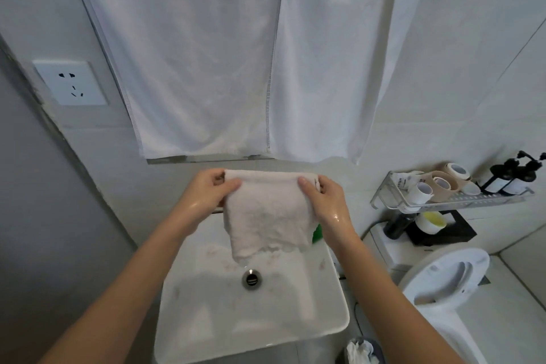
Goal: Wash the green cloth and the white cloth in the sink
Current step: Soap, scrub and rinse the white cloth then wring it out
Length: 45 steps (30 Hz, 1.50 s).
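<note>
Two hands hold one white cloth (pixel 267 213) up above one sink (pixel 206 316). The left hand (pixel 206 190) pinches the cloth's upper left corner, thumb in front and the other fingers curled behind the top edge; the right hand (pixel 323 196) pinches the upper right corner the same way, thumb (pixel 305 186) lying on the front of the fabric. The cloth's top edge runs straight between the two sets of fingers, and the rest hangs down below them, its ragged lower edge just above the one drain (pixel 251 279) in the basin. Both hands look wet and shiny. One sliver of green cloth (pixel 317 233) shows just below the right hand, at the cloth's right edge, mostly hidden behind the white fabric, so I cannot tell what it rests on. Above the fingers, two white towels (pixel 224 53) hang side by side on the wall. Well to the left of the left hand is one socket (pixel 71 83). To the right of the right hand, one shelf (pixel 455 201) carries several rolls of tape (pixel 441 185) and two dark pump bottles (pixel 511 177). Below that stands one toilet (pixel 443 278), lid up.
</note>
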Each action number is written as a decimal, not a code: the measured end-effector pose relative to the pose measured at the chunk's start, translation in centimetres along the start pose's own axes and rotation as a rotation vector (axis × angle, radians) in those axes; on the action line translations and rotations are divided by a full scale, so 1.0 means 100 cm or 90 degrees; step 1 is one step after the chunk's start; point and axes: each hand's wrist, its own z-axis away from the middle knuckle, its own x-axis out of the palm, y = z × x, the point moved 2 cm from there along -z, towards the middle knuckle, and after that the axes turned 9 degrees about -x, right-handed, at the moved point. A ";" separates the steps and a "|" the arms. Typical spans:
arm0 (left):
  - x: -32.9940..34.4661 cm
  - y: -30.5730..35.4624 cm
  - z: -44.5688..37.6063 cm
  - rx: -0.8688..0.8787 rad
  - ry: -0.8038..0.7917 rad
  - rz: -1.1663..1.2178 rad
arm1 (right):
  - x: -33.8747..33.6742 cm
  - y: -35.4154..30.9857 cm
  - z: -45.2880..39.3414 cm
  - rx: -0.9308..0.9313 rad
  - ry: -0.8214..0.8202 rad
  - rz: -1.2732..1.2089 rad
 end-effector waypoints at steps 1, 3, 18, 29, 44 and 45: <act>0.007 -0.005 -0.001 -0.010 0.015 0.035 | 0.000 0.007 0.000 0.060 0.021 -0.076; 0.022 -0.017 -0.002 -0.033 0.038 0.115 | -0.001 0.021 0.006 0.230 0.033 -0.280; 0.160 -0.109 -0.015 -0.145 0.050 -0.016 | -0.104 0.125 0.025 0.045 0.087 0.272; 0.270 -0.190 -0.064 -0.344 -0.005 -0.019 | -0.186 0.244 -0.043 0.174 0.034 0.346; 0.275 -0.257 -0.130 -0.518 0.269 -0.192 | -0.149 0.328 -0.115 0.315 -0.062 0.321; 0.276 -0.257 -0.126 -0.502 0.288 -0.215 | -0.151 0.328 -0.113 0.270 -0.056 0.354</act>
